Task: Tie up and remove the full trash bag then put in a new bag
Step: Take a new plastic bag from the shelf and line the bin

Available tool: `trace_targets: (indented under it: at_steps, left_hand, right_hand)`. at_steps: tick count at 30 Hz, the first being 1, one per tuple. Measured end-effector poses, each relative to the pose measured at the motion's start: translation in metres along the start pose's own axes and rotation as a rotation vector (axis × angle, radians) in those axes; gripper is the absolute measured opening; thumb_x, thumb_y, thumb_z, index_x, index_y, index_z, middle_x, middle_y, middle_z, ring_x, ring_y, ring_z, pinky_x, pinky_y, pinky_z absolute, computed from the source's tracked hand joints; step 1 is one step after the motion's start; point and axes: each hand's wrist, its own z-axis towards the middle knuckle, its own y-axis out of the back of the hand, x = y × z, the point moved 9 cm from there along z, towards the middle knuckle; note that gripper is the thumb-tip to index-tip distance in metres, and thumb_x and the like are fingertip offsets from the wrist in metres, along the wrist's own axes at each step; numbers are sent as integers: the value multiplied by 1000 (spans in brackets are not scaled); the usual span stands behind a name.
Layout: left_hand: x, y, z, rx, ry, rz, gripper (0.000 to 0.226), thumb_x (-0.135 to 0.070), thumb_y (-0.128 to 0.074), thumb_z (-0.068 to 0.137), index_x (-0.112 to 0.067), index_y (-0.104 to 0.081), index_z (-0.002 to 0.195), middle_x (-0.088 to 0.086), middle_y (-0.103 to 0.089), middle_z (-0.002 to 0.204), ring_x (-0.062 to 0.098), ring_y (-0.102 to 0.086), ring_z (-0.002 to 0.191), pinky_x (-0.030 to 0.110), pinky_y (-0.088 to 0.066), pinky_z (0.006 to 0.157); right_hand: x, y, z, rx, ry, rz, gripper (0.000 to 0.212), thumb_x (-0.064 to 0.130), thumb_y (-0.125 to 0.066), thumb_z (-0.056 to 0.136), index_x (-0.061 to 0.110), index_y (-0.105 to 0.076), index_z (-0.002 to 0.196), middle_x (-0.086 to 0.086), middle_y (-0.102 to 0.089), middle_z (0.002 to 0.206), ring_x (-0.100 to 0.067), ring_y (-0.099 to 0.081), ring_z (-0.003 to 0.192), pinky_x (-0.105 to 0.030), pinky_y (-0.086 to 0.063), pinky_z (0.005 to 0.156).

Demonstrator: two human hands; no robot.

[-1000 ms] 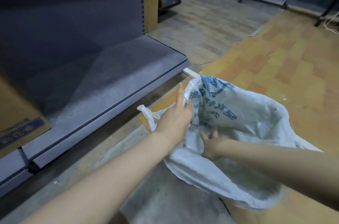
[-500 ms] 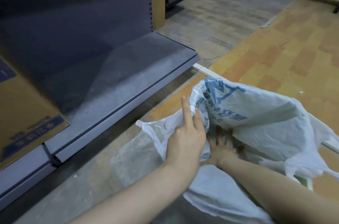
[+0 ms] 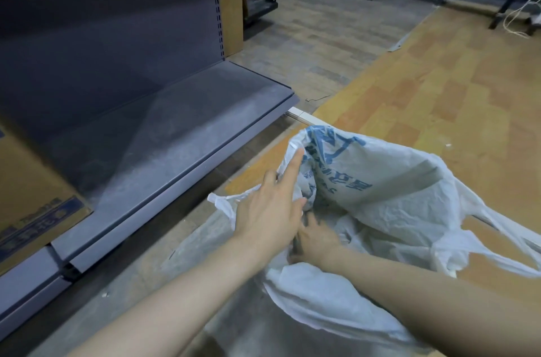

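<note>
A brown cardboard box (image 3: 32,204) sits on the grey metal shelf (image 3: 181,128), far to the left of the white trash bag (image 3: 380,204). The shelf runs along the left side of the bag. The bag has blue writing and lies open and crumpled on the floor (image 3: 424,87), with the orange part of the floor behind it. The left hand (image 3: 272,213) rests on the bag's left edge. Its first finger is straight and points up along the rim, and the other fingers look loosely bent against the plastic. The right hand (image 3: 314,242) is just beside it, reaching down inside the bag's mouth. Its fingers are partly hidden, so its grip cannot be told.
</note>
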Motion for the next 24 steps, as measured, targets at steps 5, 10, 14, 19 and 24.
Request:
trace_targets:
  at_steps: [5, 10, 14, 19, 24]
  left_hand:
    - [-11, 11, 25, -34, 2, -19, 63, -12, -46, 92, -34, -18, 144, 7, -46, 120, 32, -48, 76, 33, -33, 63]
    - [-8, 7, 12, -85, 17, -74, 78, 5, -40, 80, -32, -18, 145, 9, -50, 116, 32, -52, 80, 33, -34, 65]
    - [6, 11, 4, -110, 124, -30, 79, 3, -42, 82, -31, -12, 147, 9, -44, 127, 35, -52, 83, 32, -32, 66]
    - [8, 12, -1, -125, 191, 47, 81, -1, -46, 83, -28, -6, 148, 7, -41, 130, 35, -59, 87, 32, -32, 62]
    - [9, 17, 0, -135, 194, 47, 78, 0, -46, 83, -26, -9, 148, 9, -43, 129, 35, -59, 87, 34, -34, 63]
  right_hand:
    - [-17, -22, 0, 134, -18, 9, 103, 76, -50, 72, 45, 17, 144, 5, 30, 154, -45, 24, 139, -75, -16, 102]
    - [-28, -36, 10, 227, 20, -66, 104, 82, -46, 69, 47, 20, 142, 2, 34, 153, -46, 36, 133, -75, -8, 105]
    - [-23, -24, 7, 248, 78, -252, 91, 70, -44, 82, 47, 20, 142, 3, 31, 154, -46, 28, 137, -75, -13, 104]
    - [-31, 17, -44, 301, 66, -597, 74, 61, -35, 91, 40, 7, 148, -8, 8, 160, -46, 5, 143, -68, -9, 107]
    - [-65, 88, -132, -15, 175, -801, 62, 60, -37, 90, 26, -38, 141, -16, -27, 151, -36, -23, 137, -49, -13, 112]
